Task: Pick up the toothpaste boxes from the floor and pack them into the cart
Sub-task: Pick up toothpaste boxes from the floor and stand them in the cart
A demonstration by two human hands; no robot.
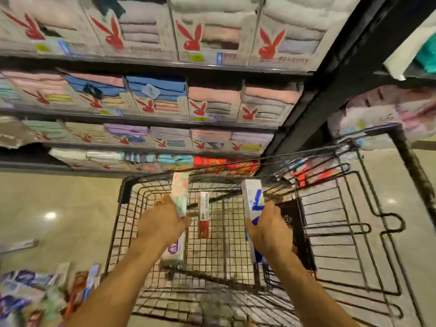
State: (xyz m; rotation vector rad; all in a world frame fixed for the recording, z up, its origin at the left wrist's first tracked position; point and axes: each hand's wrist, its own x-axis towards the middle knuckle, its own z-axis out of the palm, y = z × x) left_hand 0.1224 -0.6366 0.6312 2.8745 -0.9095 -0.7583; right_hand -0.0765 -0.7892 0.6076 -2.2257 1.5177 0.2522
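Over the black wire cart (122, 192), my left hand (162, 223) grips a pale green-and-white toothpaste box (179, 190) that points up and away. My right hand (271, 227) grips a white-and-blue toothpaste box (253, 199), also upright. Both hands hover inside the cart's basket. On the basket floor lies a red-and-white box (204, 215), and a white box with a purple mark (174, 251) shows under my left wrist. A blurred heap of several more boxes (30, 291) lies on the floor at the lower left.
Shelves of folded towels (212, 100) in printed cartons rise right behind the cart. A black shelf post (330, 90) stands at the right. The cart's folding wire seat flap (354, 220) spreads to the right. One long box (18, 246) lies on the glossy beige floor (59, 208) at left.
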